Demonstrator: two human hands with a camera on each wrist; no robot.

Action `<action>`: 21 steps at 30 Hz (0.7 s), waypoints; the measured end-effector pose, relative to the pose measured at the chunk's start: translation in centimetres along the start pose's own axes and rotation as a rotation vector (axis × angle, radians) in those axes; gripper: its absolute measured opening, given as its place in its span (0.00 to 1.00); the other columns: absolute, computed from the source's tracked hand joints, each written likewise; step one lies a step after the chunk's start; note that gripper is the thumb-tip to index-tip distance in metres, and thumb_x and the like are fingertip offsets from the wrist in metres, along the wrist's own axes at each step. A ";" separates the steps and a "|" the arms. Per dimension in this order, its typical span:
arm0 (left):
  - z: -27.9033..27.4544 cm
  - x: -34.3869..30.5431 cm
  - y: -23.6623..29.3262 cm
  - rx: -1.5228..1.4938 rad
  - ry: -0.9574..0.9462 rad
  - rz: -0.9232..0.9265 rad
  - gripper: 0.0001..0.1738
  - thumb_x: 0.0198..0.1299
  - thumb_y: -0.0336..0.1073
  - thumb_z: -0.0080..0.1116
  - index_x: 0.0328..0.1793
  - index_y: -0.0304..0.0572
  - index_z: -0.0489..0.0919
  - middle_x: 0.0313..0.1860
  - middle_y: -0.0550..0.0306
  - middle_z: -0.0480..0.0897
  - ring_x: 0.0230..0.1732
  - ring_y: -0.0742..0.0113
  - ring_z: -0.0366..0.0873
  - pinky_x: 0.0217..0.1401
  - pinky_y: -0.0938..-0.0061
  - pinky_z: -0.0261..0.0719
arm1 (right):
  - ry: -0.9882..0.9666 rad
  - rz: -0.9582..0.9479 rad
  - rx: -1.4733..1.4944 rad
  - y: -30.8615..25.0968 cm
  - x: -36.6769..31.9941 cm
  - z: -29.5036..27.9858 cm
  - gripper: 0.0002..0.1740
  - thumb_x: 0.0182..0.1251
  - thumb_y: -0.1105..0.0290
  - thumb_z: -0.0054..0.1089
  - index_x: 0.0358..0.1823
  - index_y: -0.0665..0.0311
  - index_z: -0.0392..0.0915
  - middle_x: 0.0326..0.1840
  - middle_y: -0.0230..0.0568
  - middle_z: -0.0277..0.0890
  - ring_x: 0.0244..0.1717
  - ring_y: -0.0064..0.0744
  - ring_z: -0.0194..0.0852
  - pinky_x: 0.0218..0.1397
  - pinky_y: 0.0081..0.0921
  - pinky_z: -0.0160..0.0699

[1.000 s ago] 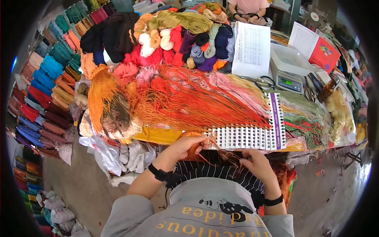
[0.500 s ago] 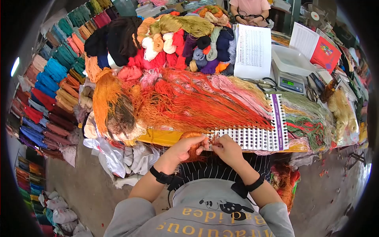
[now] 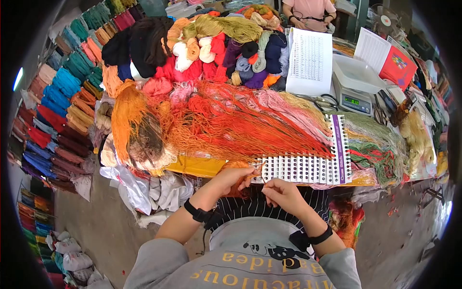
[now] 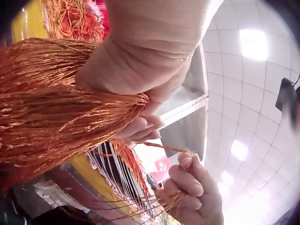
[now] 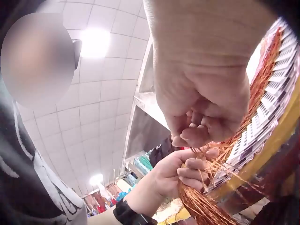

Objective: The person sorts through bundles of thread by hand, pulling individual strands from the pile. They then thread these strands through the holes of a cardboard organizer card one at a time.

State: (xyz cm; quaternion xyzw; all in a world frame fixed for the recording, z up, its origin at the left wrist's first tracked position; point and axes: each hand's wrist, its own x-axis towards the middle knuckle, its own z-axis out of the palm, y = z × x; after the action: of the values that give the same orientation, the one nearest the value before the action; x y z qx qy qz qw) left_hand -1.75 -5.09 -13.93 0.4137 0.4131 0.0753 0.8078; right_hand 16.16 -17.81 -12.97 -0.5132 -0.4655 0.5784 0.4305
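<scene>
My left hand [image 3: 235,179] grips a bundle of copper-orange embroidery thread [image 4: 61,126] near its gathered end, and the loose length fans out below the palm. From that end a thin twisted strand [image 4: 164,147] runs to my right hand [image 4: 192,187], which pinches it between thumb and forefinger. A few more fine threads trail from the right hand's curled fingers. Both hands are close together at the table's front edge. Just beyond them lies a row of white punched thread cards [image 3: 303,168], with long red and orange threads [image 3: 240,125] spread out from their holes.
Yarn skeins [image 3: 207,53] are heaped at the back. A printed sheet [image 3: 309,62], scissors [image 3: 327,102] and a digital scale [image 3: 353,100] are at the back right. Hanging skeins [image 3: 67,84] line the left side. Another person [image 3: 310,14] sits across the table.
My right hand came in from the right to the left hand's fingertips, then drew back a little right and toward my body. The left hand keeps its grip on the bundle.
</scene>
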 end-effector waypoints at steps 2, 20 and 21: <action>0.3 0.4 -0.2 0.005 -0.007 -0.031 0.18 0.68 0.46 0.46 0.46 0.37 0.77 0.20 0.65 0.72 0.17 0.79 0.64 0.19 0.85 0.61 | -0.041 0.000 -0.035 -0.6 -0.7 0.0 0.09 0.67 0.68 0.55 0.38 0.67 0.75 0.20 0.29 0.71 0.20 0.14 0.66 0.22 0.14 0.64; 0.4 0.9 -0.6 -0.088 0.104 0.135 0.11 0.62 0.41 0.58 0.39 0.40 0.80 0.25 0.66 0.76 0.19 0.80 0.66 0.22 0.89 0.61 | -0.183 0.003 -0.023 -2.9 -2.6 -2.2 0.09 0.67 0.68 0.56 0.41 0.65 0.78 0.19 0.29 0.71 0.19 0.13 0.67 0.21 0.13 0.65; 0.5 0.9 -0.7 -0.089 0.103 0.135 0.11 0.62 0.41 0.58 0.39 0.40 0.80 0.25 0.66 0.76 0.19 0.80 0.66 0.22 0.89 0.61 | -0.183 0.004 -0.024 -3.0 -2.8 -2.8 0.09 0.67 0.68 0.56 0.41 0.65 0.78 0.19 0.29 0.71 0.19 0.13 0.67 0.21 0.13 0.65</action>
State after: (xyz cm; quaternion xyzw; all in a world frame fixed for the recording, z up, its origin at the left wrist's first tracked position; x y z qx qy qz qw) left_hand -0.93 -5.44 -14.87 0.3999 0.4215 0.1690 0.7961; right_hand 19.30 -19.68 -9.57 -0.4642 -0.5087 0.6181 0.3790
